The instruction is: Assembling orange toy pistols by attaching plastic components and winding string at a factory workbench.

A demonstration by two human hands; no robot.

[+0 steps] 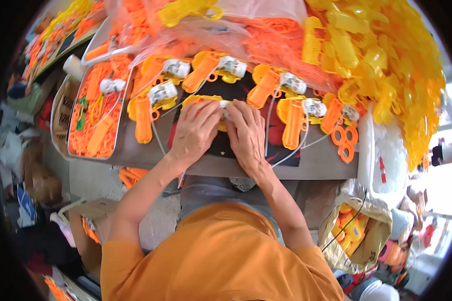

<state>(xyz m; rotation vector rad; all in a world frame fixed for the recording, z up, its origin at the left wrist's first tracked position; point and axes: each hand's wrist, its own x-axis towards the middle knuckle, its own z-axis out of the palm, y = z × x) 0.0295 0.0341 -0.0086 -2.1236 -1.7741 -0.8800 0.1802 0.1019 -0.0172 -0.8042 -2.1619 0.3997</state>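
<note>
My left hand (197,128) and my right hand (246,131) meet over a yellow plastic toy gun (202,98) at the middle of the table. Fingers of both hands curl around it and press near its white mechanism (225,104). Most of this toy gun is hidden beneath my hands. Around it lie several half-built toy guns with orange handles, yellow bodies and white mechanisms, one left of my left hand (143,119) and another right of my right hand (292,123). Thin whitish tubes trail from some of them.
A metal tray (71,145) of small orange parts stands at the left. Clear bags of orange parts (278,45) and a yellow heap (381,55) fill the back. Joined orange rings (345,144) lie near a white bin (366,165). A sack (381,220) stands below right.
</note>
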